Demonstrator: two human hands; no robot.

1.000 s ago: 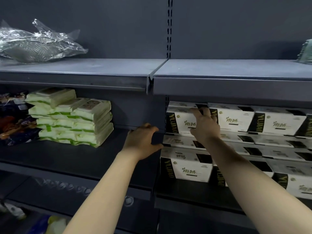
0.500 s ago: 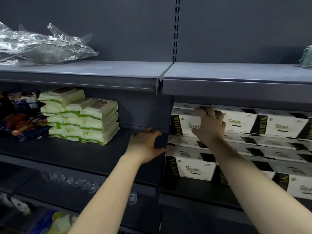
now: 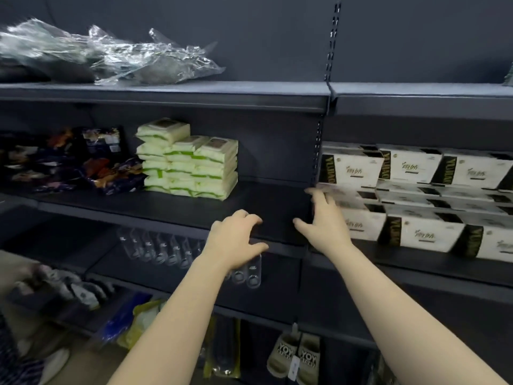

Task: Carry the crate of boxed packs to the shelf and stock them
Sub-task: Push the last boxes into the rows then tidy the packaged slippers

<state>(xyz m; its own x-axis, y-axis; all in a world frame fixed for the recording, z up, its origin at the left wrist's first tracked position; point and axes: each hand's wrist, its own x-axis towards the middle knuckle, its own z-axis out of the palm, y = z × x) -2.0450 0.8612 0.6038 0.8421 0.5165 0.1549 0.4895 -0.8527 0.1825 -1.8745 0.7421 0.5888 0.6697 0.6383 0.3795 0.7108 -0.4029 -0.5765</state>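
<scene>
Head view: your left hand point(image 3: 234, 241) and right hand point(image 3: 326, 226) have open, empty fingers. White-and-black cardboard boxed packs point(image 3: 416, 170) sit stacked at 3 o'clock on the dark metal shelf point(image 3: 388, 259). A careless nudge may topple them.

Single head view, wide-angle. Faces forward and slightly down at shelf point(image 3: 180, 212), near. Both forearms point(image 3: 177, 315) enter from bottom edge. Right side soft, seemingly motion blur.
</scene>
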